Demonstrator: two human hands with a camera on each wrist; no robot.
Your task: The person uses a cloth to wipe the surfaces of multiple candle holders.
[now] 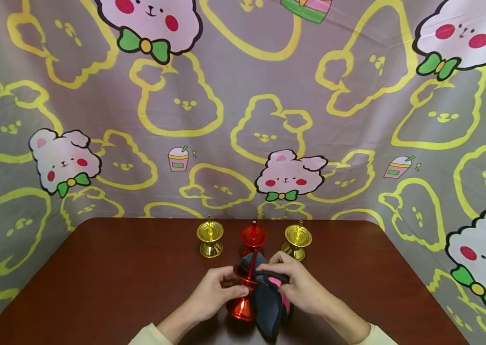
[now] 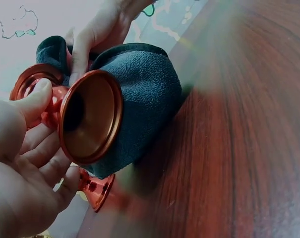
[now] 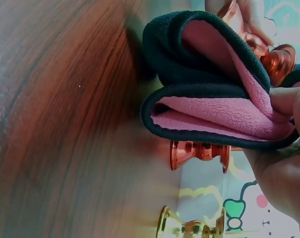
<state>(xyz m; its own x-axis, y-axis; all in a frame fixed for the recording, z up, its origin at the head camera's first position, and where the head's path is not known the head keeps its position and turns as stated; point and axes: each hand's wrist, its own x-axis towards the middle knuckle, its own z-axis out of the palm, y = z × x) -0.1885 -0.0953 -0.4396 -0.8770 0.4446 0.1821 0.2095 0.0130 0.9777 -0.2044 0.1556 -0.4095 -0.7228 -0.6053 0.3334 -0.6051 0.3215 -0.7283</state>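
Note:
My left hand (image 1: 208,296) grips a shiny red metal candle holder (image 1: 242,309) by its narrow middle, thumb across the near side. The holder is raised over the table; its hollow flared base (image 2: 102,124) faces the left wrist camera, and a thin spike rises from its upper dish. My right hand (image 1: 305,288) pinches a folded cloth (image 1: 267,306), dark blue-grey on one face and pink (image 3: 204,111) on the other. Part of the cloth lies against the holder's dish and spike, and the rest hangs down along its right side.
Behind the hands, a gold candle holder (image 1: 210,233), a second red one (image 1: 253,236) and another gold one (image 1: 298,235) stand in a row. They are near the back edge of the dark wood table (image 1: 118,273). A patterned curtain (image 1: 225,143) hangs behind and around it.

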